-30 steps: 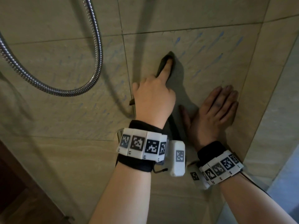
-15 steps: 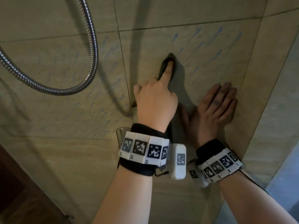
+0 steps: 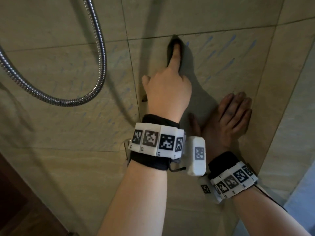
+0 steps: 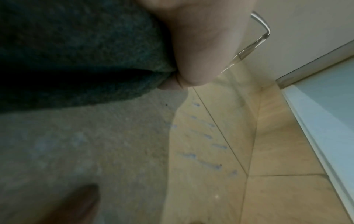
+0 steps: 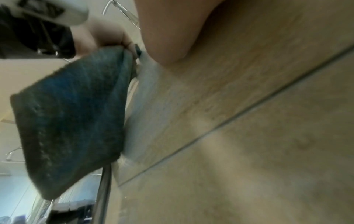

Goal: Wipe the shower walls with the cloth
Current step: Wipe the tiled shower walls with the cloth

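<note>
Shower walls (image 3: pixel 51 167), large beige stone-look tiles with thin dark grout lines, fill nearly every view; faint blue streaks (image 3: pixel 211 53) lie across the tile right of the hands, judged to be residue not yet wiped. A second tiled face meets the first at a corner on the right.

Shower hose (image 3: pixel 100 48), ribbed silver metal, hangs in a loop on the left, well apart from the work area.

Cloth (image 5: pixel 72 115), dark blue-grey terry, folded. Location: against the wall, under the left hand, its tip showing at the grout line above the fingertip; in the right wrist view a loose flap hangs away from the tile. Probable reason: folding concentrates pressure under one finger for working a streak or joint.

Left hand (image 3: pixel 167 92), bright-lit, index finger extended and pressing the cloth onto the tile, remaining fingers curled round the bunched fabric, as the wrist views suggest. Wrist carries a white marker band over a black strap.

Right hand (image 3: pixel 228 114), in shadow, fingers straight and together, palm flat on the tile just right of the left wrist, holding nothing. Judged a brace for leaning in while the other scrubs.

Change against the earlier head views: the left fingertip and cloth tip have travelled up the tile to reach the horizontal grout line; the right hand remains planted in the same spot.
</note>
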### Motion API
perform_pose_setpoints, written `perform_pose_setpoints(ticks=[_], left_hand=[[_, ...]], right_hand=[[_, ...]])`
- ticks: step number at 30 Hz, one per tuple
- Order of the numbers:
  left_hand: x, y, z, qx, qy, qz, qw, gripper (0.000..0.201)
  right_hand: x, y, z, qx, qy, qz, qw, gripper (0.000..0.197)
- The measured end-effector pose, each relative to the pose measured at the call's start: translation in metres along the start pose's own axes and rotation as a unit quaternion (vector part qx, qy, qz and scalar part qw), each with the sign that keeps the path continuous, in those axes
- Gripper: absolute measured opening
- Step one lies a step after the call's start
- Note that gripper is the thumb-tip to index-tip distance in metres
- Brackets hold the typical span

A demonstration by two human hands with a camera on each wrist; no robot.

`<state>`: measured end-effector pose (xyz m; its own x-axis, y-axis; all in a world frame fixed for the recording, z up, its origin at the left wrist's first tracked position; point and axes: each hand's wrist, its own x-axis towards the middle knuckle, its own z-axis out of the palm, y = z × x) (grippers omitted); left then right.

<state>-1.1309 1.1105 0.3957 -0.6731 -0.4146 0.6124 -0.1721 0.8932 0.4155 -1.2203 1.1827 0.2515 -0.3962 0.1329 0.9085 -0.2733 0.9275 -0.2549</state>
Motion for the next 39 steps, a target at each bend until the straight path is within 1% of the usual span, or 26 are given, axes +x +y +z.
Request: perform_pose_setpoints(ticks=[2, 4, 6, 8, 11, 14, 20, 23, 26, 30, 33, 36, 39], left_hand=[[-0.002, 0.002, 0.002, 0.013, -0.018, 0.025, 0.999, 0.07], [-0.002, -0.003, 0.0, 0.019, -0.021, 0.037, 0.999, 0.069], [-0.003, -0.014, -0.005, 0.023, 0.0, 0.028, 0.999, 0.068], [-0.001, -0.023, -0.012, 0.02, 0.021, 0.003, 1.0, 0.068], [0.004, -0.024, -0.015, 0.012, 0.02, -0.01, 1.0, 0.068], [0.005, -0.014, -0.01, 0.01, 0.01, 0.014, 1.0, 0.069], [0.006, -0.003, -0.005, 0.072, 0.003, 0.059, 0.996, 0.068], [0.003, -0.003, -0.001, 0.087, -0.007, 0.074, 0.993, 0.067], [-0.004, -0.011, 0.001, 0.093, -0.013, 0.08, 0.992, 0.067], [-0.008, -0.024, -0.005, 0.105, -0.003, 0.07, 0.992, 0.066], [0.0, -0.015, -0.008, 0.097, 0.003, 0.07, 0.993, 0.066], [0.005, 0.0, -0.004, 0.098, -0.006, 0.09, 0.991, 0.066], [-0.001, -0.001, 0.003, 0.095, -0.023, 0.103, 0.99, 0.065]], right_hand=[[0.0, 0.0, 0.0, -0.001, -0.007, -0.001, 1.0, 0.097], [0.0, 0.0, -0.001, 0.007, -0.009, -0.005, 1.0, 0.095], [-0.001, 0.002, -0.002, 0.017, -0.006, -0.013, 1.0, 0.094], [-0.001, 0.004, -0.001, 0.021, -0.002, -0.02, 1.0, 0.096], [0.0, 0.003, 0.001, 0.022, 0.004, -0.016, 1.0, 0.097], [0.0, 0.001, 0.001, 0.015, 0.008, -0.008, 1.0, 0.096], [0.001, 0.001, 0.0, 0.01, 0.003, -0.006, 1.0, 0.096], [0.0, 0.002, -0.001, 0.009, 0.0, -0.008, 1.0, 0.095], [-0.001, 0.002, -0.002, 0.018, -0.007, -0.016, 1.0, 0.095], [0.0, 0.003, -0.002, 0.029, 0.001, -0.015, 0.999, 0.095], [0.0, 0.001, -0.002, 0.032, -0.005, -0.007, 0.999, 0.096], [0.002, 0.0, -0.002, 0.024, -0.016, 0.0, 1.0, 0.096], [0.001, 0.001, -0.001, 0.013, -0.02, -0.003, 1.0, 0.095]])
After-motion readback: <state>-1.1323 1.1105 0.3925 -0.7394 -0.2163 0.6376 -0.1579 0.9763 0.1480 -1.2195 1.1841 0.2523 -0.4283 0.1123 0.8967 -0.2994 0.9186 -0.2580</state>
